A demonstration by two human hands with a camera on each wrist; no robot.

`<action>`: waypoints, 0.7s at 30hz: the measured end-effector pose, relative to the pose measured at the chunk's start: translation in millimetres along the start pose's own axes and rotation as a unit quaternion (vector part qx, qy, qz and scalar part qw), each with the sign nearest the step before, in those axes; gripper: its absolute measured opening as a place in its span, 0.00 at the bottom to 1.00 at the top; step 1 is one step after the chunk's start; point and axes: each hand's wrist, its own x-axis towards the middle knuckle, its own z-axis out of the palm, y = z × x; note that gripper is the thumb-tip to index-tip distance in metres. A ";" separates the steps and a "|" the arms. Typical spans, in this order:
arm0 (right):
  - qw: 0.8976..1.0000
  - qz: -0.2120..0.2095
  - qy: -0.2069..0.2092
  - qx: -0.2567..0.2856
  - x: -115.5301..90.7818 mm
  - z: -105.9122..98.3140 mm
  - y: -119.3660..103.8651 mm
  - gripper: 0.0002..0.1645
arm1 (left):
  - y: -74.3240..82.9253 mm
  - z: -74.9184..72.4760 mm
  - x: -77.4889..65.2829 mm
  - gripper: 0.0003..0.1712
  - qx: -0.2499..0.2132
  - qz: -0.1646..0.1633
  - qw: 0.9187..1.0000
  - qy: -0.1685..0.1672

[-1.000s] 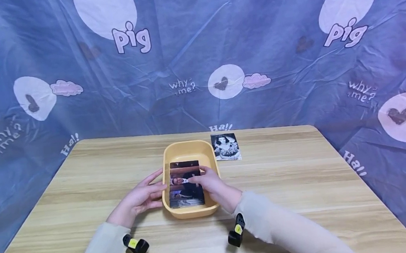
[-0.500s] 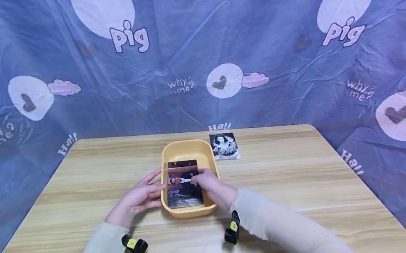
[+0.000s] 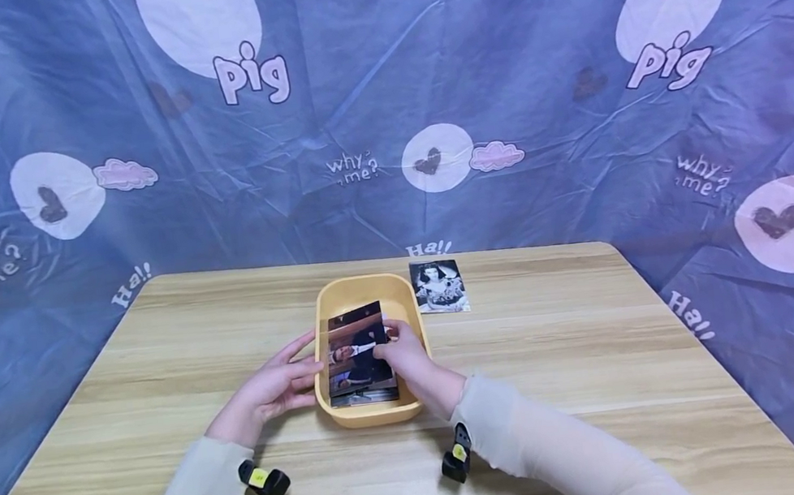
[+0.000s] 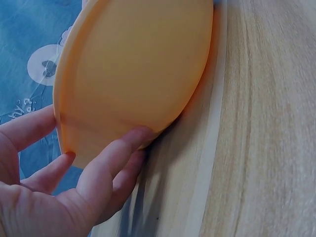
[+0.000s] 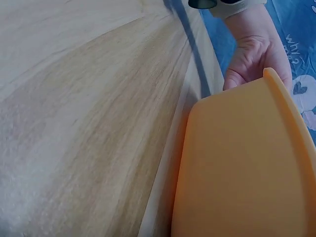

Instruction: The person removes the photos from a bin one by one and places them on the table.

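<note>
A yellow plastic bin [image 3: 375, 417] stands on the table with a stack of photos [image 3: 366, 397] inside. My left hand [image 3: 276, 385] holds the bin's left side. In the left wrist view its thumb and fingers meet the rim and the outer wall [image 4: 133, 74]. Inside the bin, my right hand [image 3: 413, 360] pinches the right edge of the top photo [image 3: 356, 338], which shows a person in a dark suit. That photo is tilted over the stack, and a strip of the one below shows at the bottom. The right fingers behind the photo are partly hidden.
A black-and-white photo [image 3: 440, 286] lies flat on the wooden table [image 3: 562, 343], just beyond the bin's back right corner. A blue patterned cloth [image 3: 351, 106] hangs behind the table and down its sides. Both wrists carry small black cameras.
The right hand has lifted the top photo and turned it, its right side rising, so that the stack below now shows. The left hand and the bin have stayed in place.
</note>
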 end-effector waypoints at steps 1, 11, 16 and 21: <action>1.000 0.000 -0.003 0.006 -0.2 0.1 -0.4 0.38 | 0.2 -0.1 -0.1 0.46 0.000 0.000 1.000 -0.001; 0.996 0.044 -0.065 0.053 1.0 -2.8 -2.4 0.44 | 2.5 -0.2 -0.1 0.46 -0.003 0.001 1.000 -0.006; 0.997 0.004 -0.045 0.060 2.9 -8.4 -7.3 0.42 | 2.9 -0.2 0.1 0.46 -0.008 -0.001 1.000 -0.011; 0.996 -0.012 -0.010 0.091 9.4 -23.8 -24.7 0.42 | 2.8 -1.2 0.0 0.47 -0.011 -0.004 1.000 -0.008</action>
